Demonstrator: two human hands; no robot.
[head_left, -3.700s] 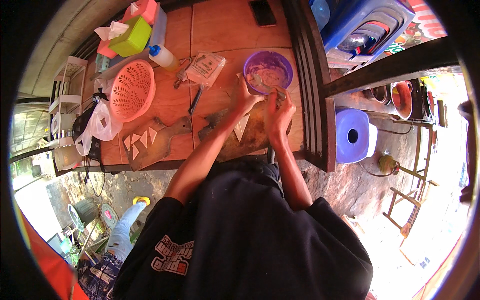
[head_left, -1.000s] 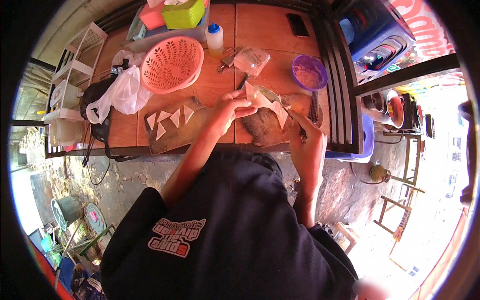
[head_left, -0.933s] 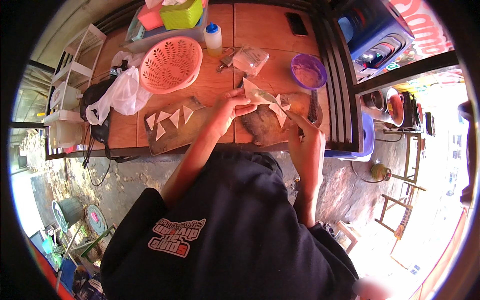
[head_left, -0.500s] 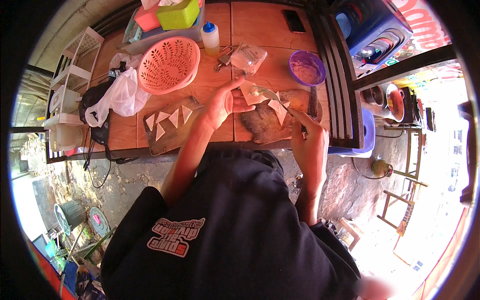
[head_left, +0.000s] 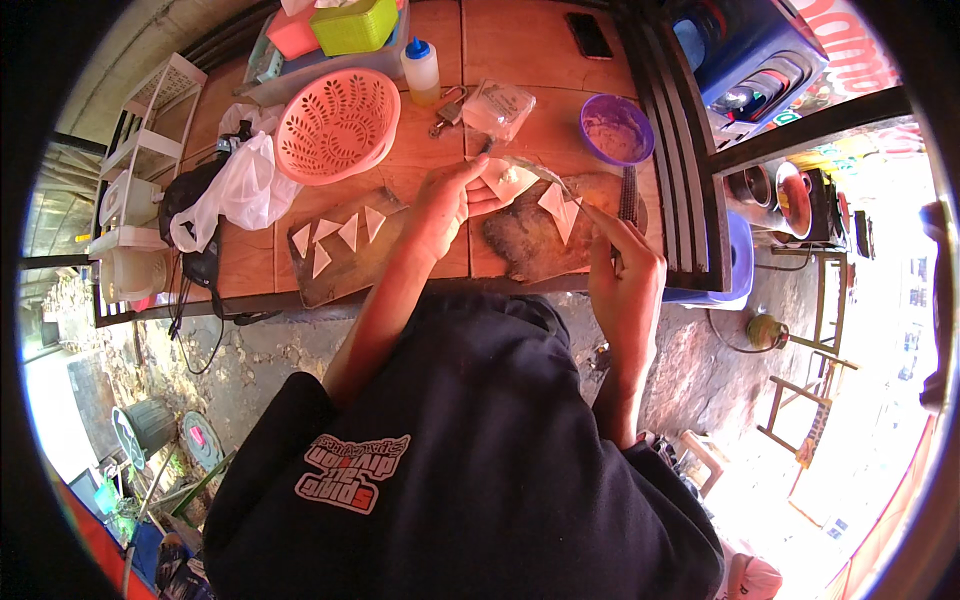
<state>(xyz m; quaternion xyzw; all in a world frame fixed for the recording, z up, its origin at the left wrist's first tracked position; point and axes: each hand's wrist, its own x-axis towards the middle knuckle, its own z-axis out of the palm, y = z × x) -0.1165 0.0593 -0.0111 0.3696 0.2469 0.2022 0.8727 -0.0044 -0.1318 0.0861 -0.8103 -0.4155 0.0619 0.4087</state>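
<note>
My left hand (head_left: 447, 203) holds a pale pastry wrapper (head_left: 510, 181) with a dab of filling on it, just above the table. A thin strip of the wrapper runs to the right, and the fingertips of my right hand (head_left: 622, 268) pinch its end over a dark wooden board (head_left: 530, 245). A purple bowl (head_left: 615, 128) with filling stands behind my right hand. Several folded white triangles (head_left: 335, 235) lie on a second dark board (head_left: 345, 268) to the left of my left hand.
A pink colander (head_left: 337, 125), a white squeeze bottle (head_left: 421, 70), a clear plastic packet (head_left: 497, 105), a padlock (head_left: 448, 108) and a phone (head_left: 585, 35) lie on the wooden table (head_left: 250, 270). A white plastic bag (head_left: 240, 190) and a white rack (head_left: 130, 180) are at the left. A blue drum (head_left: 740, 262) stands at the right.
Both hands have come away from the purple bowl to the boards. Over the last second my left hand lifted the wrapper slightly, and my right hand kept pinching the strip.
</note>
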